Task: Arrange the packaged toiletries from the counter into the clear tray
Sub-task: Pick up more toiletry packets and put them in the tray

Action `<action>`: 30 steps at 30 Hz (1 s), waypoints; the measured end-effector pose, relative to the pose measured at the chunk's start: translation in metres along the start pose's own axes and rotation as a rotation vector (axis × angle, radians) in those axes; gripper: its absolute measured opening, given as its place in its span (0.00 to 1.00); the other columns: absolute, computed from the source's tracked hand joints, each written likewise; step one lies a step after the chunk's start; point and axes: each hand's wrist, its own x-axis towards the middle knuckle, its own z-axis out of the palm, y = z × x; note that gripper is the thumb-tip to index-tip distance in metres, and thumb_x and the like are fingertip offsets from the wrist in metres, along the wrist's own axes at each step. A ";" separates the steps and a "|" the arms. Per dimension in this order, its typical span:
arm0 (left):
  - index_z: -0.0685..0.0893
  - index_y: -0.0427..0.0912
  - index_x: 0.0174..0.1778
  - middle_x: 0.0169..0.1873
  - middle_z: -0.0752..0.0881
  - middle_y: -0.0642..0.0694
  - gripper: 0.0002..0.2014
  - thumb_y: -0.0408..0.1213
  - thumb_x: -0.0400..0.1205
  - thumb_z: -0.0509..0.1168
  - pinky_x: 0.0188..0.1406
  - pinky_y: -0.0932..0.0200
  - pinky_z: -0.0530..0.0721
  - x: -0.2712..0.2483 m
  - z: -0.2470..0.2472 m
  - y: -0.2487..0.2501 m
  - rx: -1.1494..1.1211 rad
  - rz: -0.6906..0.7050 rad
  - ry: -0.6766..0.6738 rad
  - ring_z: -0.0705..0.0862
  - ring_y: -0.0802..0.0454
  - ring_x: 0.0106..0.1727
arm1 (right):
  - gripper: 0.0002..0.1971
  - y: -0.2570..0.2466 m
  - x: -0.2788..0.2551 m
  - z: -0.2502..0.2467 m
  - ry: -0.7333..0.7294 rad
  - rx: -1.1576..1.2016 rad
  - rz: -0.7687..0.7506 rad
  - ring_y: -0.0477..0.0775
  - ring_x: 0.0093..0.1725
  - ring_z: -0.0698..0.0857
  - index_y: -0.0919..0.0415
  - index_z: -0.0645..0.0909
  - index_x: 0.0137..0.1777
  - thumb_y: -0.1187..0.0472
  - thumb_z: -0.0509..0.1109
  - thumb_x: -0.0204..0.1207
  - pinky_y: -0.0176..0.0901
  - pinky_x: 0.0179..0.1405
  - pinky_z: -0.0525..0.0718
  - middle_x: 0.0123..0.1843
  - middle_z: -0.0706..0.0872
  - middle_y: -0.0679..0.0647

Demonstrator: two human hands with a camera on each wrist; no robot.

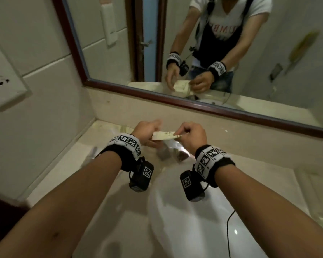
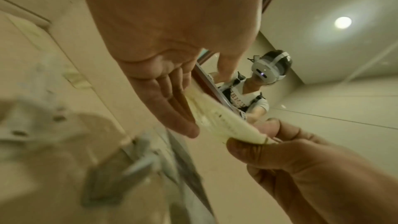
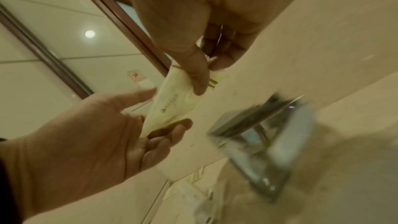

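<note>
A flat cream packet [image 1: 163, 135] with small print is stretched between both hands above the back of the counter. My left hand [image 1: 153, 131] cups its left end, fingers curled under it and thumb out. My right hand [image 1: 179, 134] pinches the right end between thumb and forefinger. The wrist views show the same packet [image 2: 221, 122] [image 3: 172, 101] held at both ends. The clear tray [image 1: 175, 148] lies blurred just below the hands, also seen as a clear tray [image 2: 120, 176] [image 3: 269, 135] in the wrist views. Its contents are too blurred to tell.
A white sink basin [image 1: 175, 220] fills the counter's front, with a black cable [image 1: 229, 229] across it. More pale packets [image 1: 123, 129] lie on the counter behind my left hand. A framed mirror [image 1: 194, 53] and the back wall stand close ahead, and a wall socket [image 1: 4, 84] is at the left.
</note>
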 end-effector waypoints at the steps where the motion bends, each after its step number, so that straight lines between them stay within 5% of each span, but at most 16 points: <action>1: 0.82 0.34 0.45 0.40 0.85 0.36 0.06 0.34 0.83 0.66 0.17 0.60 0.84 -0.006 0.022 0.000 0.043 0.045 -0.006 0.86 0.44 0.33 | 0.17 0.011 -0.009 -0.021 0.031 -0.009 -0.002 0.44 0.40 0.81 0.50 0.85 0.26 0.74 0.77 0.65 0.33 0.46 0.77 0.38 0.84 0.44; 3: 0.84 0.33 0.53 0.42 0.84 0.39 0.09 0.22 0.78 0.67 0.23 0.60 0.85 -0.018 0.069 0.000 0.154 0.146 -0.006 0.85 0.44 0.41 | 0.18 0.037 -0.028 -0.064 0.095 -0.031 0.014 0.44 0.49 0.79 0.53 0.89 0.31 0.78 0.70 0.66 0.29 0.53 0.72 0.47 0.84 0.46; 6: 0.82 0.33 0.60 0.52 0.86 0.36 0.17 0.19 0.75 0.69 0.32 0.62 0.87 -0.042 0.144 -0.007 0.187 0.214 -0.032 0.86 0.42 0.48 | 0.22 0.081 -0.059 -0.128 0.190 0.041 0.117 0.46 0.54 0.81 0.51 0.89 0.42 0.78 0.61 0.69 0.29 0.48 0.75 0.55 0.85 0.49; 8: 0.82 0.35 0.58 0.56 0.86 0.33 0.17 0.20 0.75 0.70 0.34 0.63 0.87 -0.058 0.195 -0.014 0.200 0.248 -0.060 0.88 0.38 0.52 | 0.17 0.115 -0.077 -0.170 0.265 0.185 0.210 0.50 0.55 0.85 0.51 0.86 0.49 0.72 0.61 0.74 0.38 0.51 0.84 0.57 0.87 0.52; 11: 0.80 0.38 0.54 0.56 0.87 0.34 0.13 0.22 0.76 0.70 0.47 0.48 0.90 -0.083 0.270 -0.024 0.202 0.301 -0.135 0.88 0.38 0.54 | 0.07 0.160 -0.109 -0.230 0.270 0.332 0.367 0.55 0.55 0.87 0.54 0.80 0.55 0.61 0.64 0.79 0.54 0.54 0.89 0.58 0.87 0.56; 14: 0.79 0.38 0.52 0.53 0.87 0.34 0.12 0.23 0.76 0.70 0.52 0.41 0.89 -0.106 0.338 -0.040 0.170 0.309 -0.202 0.89 0.38 0.52 | 0.16 0.202 -0.144 -0.277 0.245 0.288 0.446 0.56 0.53 0.88 0.58 0.79 0.60 0.50 0.71 0.76 0.57 0.52 0.90 0.56 0.86 0.54; 20: 0.86 0.37 0.41 0.37 0.87 0.39 0.02 0.29 0.75 0.73 0.46 0.47 0.89 -0.142 0.437 -0.068 0.260 0.278 -0.377 0.87 0.44 0.40 | 0.02 0.264 -0.203 -0.351 0.382 0.180 0.460 0.57 0.44 0.89 0.55 0.85 0.43 0.60 0.76 0.74 0.54 0.48 0.90 0.44 0.90 0.56; 25: 0.89 0.30 0.47 0.30 0.87 0.41 0.07 0.30 0.78 0.72 0.30 0.61 0.86 -0.161 0.485 -0.079 0.428 0.253 -0.518 0.85 0.52 0.29 | 0.05 0.306 -0.226 -0.394 0.515 0.095 0.544 0.57 0.45 0.89 0.57 0.89 0.46 0.59 0.75 0.73 0.56 0.54 0.88 0.39 0.90 0.52; 30: 0.90 0.34 0.42 0.25 0.85 0.48 0.06 0.34 0.76 0.74 0.19 0.73 0.75 -0.160 0.531 -0.073 0.568 0.335 -0.542 0.81 0.62 0.22 | 0.11 0.333 -0.230 -0.420 0.635 0.012 0.661 0.57 0.51 0.88 0.59 0.90 0.54 0.59 0.74 0.73 0.50 0.60 0.86 0.49 0.91 0.55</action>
